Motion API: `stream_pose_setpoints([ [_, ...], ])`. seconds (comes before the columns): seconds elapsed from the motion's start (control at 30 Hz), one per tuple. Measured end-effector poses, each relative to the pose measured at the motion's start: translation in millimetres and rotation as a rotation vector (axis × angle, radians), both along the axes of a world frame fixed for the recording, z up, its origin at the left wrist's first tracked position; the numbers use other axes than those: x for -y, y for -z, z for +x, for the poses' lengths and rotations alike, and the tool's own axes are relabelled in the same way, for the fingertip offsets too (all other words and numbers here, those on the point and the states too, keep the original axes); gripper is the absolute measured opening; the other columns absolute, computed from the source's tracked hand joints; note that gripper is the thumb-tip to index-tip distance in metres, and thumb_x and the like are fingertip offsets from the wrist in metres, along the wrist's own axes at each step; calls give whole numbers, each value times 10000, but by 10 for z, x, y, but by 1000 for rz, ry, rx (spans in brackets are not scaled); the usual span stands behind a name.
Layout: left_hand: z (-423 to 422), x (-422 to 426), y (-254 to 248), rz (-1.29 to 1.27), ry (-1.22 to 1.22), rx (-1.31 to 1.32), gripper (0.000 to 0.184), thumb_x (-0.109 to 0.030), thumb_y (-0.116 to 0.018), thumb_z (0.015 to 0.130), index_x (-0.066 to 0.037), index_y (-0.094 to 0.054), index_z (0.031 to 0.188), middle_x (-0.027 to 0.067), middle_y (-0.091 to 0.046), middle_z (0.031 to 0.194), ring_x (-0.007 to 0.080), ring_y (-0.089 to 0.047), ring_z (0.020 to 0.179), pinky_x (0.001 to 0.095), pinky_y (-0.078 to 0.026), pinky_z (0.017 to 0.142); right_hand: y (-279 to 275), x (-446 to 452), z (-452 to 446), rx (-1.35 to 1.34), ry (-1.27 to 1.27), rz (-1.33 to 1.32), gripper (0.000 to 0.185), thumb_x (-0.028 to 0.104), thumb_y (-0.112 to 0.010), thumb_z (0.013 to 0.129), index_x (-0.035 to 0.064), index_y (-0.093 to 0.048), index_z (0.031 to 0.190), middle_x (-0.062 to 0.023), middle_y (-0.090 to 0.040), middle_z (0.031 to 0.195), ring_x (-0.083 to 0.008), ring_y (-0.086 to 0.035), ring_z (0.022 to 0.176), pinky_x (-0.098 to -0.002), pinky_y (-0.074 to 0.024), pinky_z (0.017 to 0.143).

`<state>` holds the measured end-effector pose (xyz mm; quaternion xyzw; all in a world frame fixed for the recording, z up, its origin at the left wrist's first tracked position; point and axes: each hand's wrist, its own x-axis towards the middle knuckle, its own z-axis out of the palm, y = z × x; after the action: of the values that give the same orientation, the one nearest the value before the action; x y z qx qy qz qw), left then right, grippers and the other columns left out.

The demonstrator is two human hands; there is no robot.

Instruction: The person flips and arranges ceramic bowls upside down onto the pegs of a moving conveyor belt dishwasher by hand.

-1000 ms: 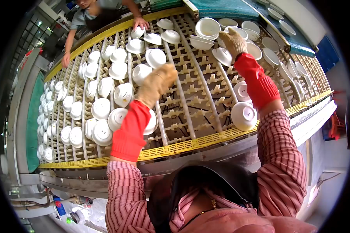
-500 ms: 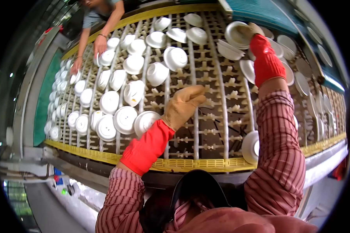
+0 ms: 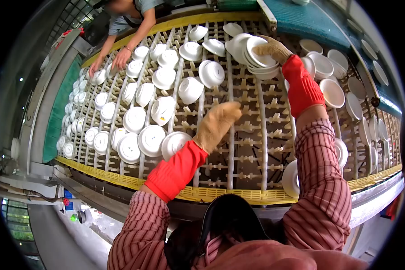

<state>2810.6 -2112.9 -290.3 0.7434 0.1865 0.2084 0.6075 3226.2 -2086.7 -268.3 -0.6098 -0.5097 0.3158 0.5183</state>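
My right hand, in a tan glove with a red cuff, grips the rim of a tilted stack of white bowls at the far side of the conveyor. Against the stack's left side leans another white bowl. My left hand, gloved the same way, hovers over the middle of the rack with its fingers pressed together and nothing visible in them. Just left of its wrist is an upside-down white bowl. A bowl with a foot ring sits farther back.
Pegged conveyor rows hold many upturned white bowls on the left. More dishes stand on the right, beside a teal belt. A yellow edge strip runs along the front. Across the conveyor, a co-worker's hands touch bowls.
My right hand has shifted left, bringing the stacked bowls with it. My left hand has moved slightly right. The co-worker's hands have moved, and the view has shifted a little.
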Motion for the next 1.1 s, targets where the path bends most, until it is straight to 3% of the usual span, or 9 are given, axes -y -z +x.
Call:
stream_pose_setpoints([
  [0.17,56,-134,-222,-647,-122,77,1028,-779,-500,1084,-15,-280,1734,263,-349,1781,361,-551,1521,488,-403,1280,372,-216,-722,-282,-356,45,673,256,-751,1053,48,-503,1643,-127,-739,1415,-176,-733,1229,-284,-621,1042],
  [0.37,25,-219,-146,-984,-128,348,893,-558,-765,1041,-33,-382,1653,179,-475,1688,343,-460,1542,629,-308,1322,37,143,-1828,284,-237,-49,498,171,-672,1106,53,-564,1578,-136,-735,1426,-229,-747,1239,-319,-623,1054],
  [0.5,-198,-166,-299,-1089,-59,382,762,-383,-775,1053,-25,-412,1620,196,-537,1627,358,-559,1483,600,-485,1218,-250,426,-2170,498,-149,85,703,397,-851,964,30,-628,1521,-235,-739,1368,-334,-769,1167,-430,-610,981],
  [0.53,-274,-204,-238,-1089,-60,370,745,-336,-776,1052,-23,-410,1620,202,-544,1620,365,-585,1464,595,-528,1183,-545,600,-2291,363,-201,35,666,368,-835,985,44,-635,1531,-224,-729,1416,-345,-745,1234,-412,-608,1033],
  [0.57,-274,-265,17,-244,-133,77,710,-292,-853,962,20,-539,1518,235,-643,1510,373,-684,1352,546,-614,1059,-549,562,-2299,353,-250,94,676,368,-828,1004,35,-619,1553,-209,-712,1457,-325,-720,1284,-387,-589,1086],
  [0.63,-353,-189,-168,322,-302,-21,535,-151,-765,968,38,-566,1428,241,-623,1475,365,-689,1296,543,-638,1021,-775,618,-2451,140,-261,57,680,365,-810,1039,15,-597,1582,-179,-680,1527,-290,-676,1361,-345,-548,1174],
  [0.77,-290,-418,-324,-1052,-169,682,567,-162,-645,1023,58,-463,1514,246,-527,1555,378,-595,1421,597,-622,1094,-930,529,-2416,-333,-357,295,773,443,-650,1141,-9,-382,1709,-214,-555,1667,-285,-521,1560,-409,-424,1306],
  [1.03,-851,-1883,-1032,446,-759,325,715,-116,-795,965,25,-375,1527,200,-619,1461,309,-675,1274,420,-575,1081,-646,999,-2117,40,76,-88,649,404,-731,1102,5,-597,1596,-171,-703,1505,-223,-695,1321,-343,-545,1154],
  [1.1,-982,-2210,-1213,5,-666,659,615,-142,-795,983,8,-449,1470,174,-661,1429,302,-689,1238,398,-537,1124,-449,1119,-1867,5,159,-23,580,355,-719,1111,15,-626,1572,-142,-734,1465,-202,-707,1291,-341,-561,1123],
])
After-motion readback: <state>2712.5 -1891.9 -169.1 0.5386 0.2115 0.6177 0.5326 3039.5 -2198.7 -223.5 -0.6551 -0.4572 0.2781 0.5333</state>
